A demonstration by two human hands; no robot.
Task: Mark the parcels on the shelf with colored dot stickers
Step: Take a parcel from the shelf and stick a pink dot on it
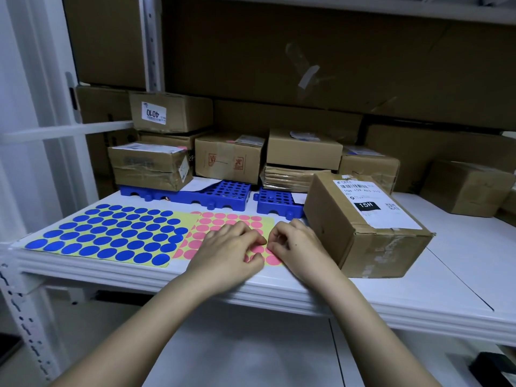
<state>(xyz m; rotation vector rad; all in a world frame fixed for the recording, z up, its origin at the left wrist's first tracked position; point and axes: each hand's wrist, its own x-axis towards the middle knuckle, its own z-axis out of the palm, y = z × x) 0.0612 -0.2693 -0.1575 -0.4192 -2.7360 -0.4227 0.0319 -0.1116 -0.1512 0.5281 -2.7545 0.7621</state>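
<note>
A yellow sheet of pink dot stickers [223, 219] lies on the white shelf [418, 289], beside a sheet of blue dot stickers [111, 233] to its left. My left hand [226, 252] rests flat on the pink sheet, fingers pressing it down. My right hand [296, 241] is curled over the sheet's right edge, fingertips pinched at a pink dot; whether a sticker is lifted is hidden. A cardboard parcel with a white "15H" label [368, 227] stands just right of my right hand. More cardboard parcels [229, 157] are stacked at the back.
Blue plastic racks [223, 195] sit under the rear parcels. A larger box [469, 185] stands at the far right. Big cartons [279, 51] fill the space above. A white upright post [25, 317] frames the shelf's left front corner.
</note>
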